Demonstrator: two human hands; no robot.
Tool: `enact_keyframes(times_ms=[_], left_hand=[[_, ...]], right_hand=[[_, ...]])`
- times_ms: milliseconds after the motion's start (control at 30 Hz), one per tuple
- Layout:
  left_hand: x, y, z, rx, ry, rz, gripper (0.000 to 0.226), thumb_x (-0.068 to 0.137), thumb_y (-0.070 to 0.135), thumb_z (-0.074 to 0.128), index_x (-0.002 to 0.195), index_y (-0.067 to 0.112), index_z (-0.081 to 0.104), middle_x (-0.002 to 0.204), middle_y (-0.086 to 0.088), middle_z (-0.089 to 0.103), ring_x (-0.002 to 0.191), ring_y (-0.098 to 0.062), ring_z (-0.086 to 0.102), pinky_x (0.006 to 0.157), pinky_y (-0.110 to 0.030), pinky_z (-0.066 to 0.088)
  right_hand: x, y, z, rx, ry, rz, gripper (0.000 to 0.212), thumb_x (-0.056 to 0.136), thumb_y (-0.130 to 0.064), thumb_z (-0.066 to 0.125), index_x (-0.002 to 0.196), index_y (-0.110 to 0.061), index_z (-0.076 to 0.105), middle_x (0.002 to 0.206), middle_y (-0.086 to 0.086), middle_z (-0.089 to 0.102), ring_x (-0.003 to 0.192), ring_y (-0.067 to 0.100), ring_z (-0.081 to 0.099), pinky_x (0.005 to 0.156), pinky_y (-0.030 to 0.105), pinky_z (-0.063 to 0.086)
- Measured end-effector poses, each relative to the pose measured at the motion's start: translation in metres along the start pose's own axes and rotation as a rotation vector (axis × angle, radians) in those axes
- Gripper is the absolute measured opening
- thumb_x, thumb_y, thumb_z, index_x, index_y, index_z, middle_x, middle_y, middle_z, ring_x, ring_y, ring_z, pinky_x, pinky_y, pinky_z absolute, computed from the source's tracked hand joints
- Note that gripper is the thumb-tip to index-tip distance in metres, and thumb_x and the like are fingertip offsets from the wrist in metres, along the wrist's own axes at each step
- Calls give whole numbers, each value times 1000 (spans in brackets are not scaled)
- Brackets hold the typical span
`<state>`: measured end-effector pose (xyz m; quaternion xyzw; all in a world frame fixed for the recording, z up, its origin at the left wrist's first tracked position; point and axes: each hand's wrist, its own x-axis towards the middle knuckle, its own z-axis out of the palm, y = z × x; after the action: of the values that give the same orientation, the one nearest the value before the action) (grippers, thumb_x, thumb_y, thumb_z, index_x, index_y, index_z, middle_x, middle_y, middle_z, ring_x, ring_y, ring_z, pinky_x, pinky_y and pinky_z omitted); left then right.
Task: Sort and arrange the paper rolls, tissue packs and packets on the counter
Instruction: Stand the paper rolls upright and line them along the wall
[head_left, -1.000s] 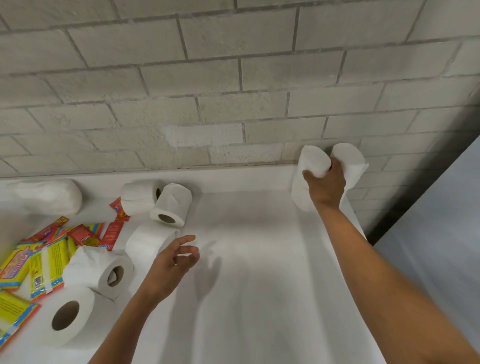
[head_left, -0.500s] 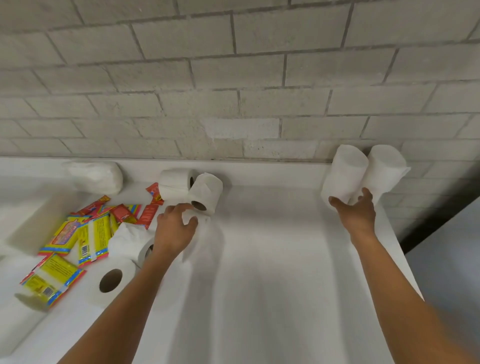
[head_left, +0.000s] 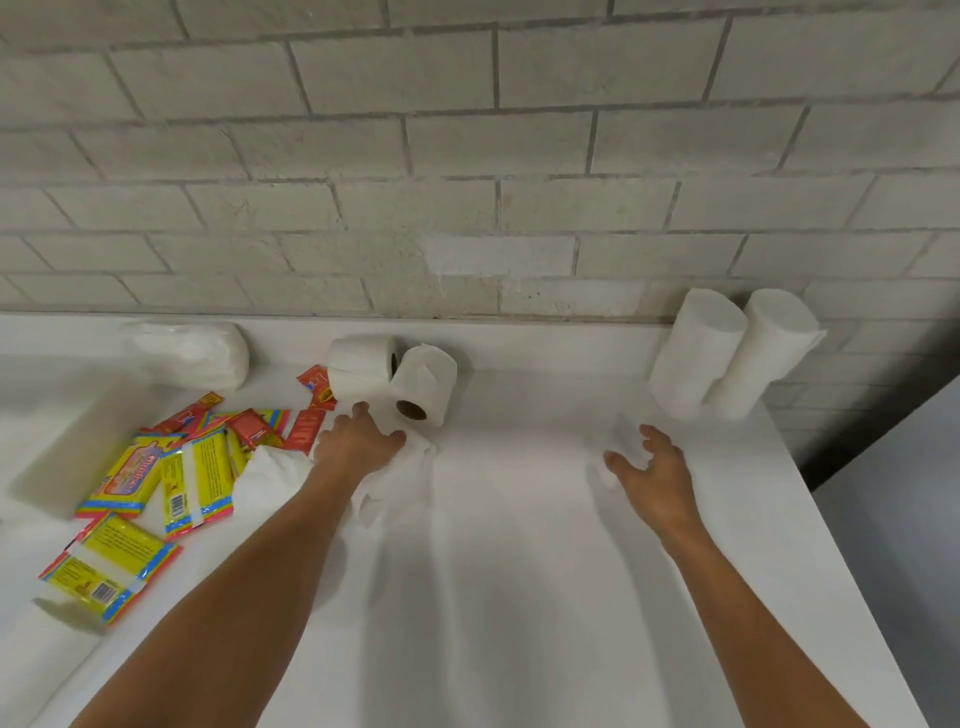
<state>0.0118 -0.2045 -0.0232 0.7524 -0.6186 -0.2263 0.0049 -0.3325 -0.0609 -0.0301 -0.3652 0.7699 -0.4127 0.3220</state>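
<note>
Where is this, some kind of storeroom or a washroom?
Hard to say for sure; it looks like a plain utility or store area. A white counter runs along a bare grey block wall, and it holds toilet paper rolls and bright packets.

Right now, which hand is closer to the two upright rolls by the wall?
Right. The right hand hovers just in front of the two upright rolls; the left hand is far left, on a lying roll.

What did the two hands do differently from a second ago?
The right hand let go of the two upright white paper rolls by the brick wall and drew back, open. The left hand reached forward and now grips a lying white paper roll. The yellow tissue packs and red packets stayed put.
</note>
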Motion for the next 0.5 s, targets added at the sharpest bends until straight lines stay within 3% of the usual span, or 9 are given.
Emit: enact_keyframes(times_ms=[100,200,333,500], left_hand=[[5,-3,2,-80,-19,-7,88,84,66,57,150,15,30,143,-13,49,129,-37,49,102,-48,43],[11,-3,3,-170,-20,26,84,83,59,66,147,14,36,141,-13,50,128,-36,49,106,-48,41],[16,-8,5,-206,-3,83,81,68,65,71,132,19,51,123,-9,62,111,-32,58,101,-48,45],[-5,5,0,-318,45,209,67,70,41,84,126,21,55,120,-7,61,106,-27,61,95,-41,50]], right_hand=[[-13,-5,12,32,-37,9,63,88,-31,71,145,-22,43,144,7,43,127,26,49,96,32,42],[-24,-12,23,65,-83,29,55,88,-31,71,139,-25,48,138,4,46,122,21,52,91,29,41],[-33,-21,37,107,-172,61,47,89,-36,70,132,-29,53,131,-2,51,113,16,55,86,27,41],[-38,-32,53,146,-305,75,42,86,-41,71,126,-33,57,128,-5,54,114,12,56,93,32,48]])
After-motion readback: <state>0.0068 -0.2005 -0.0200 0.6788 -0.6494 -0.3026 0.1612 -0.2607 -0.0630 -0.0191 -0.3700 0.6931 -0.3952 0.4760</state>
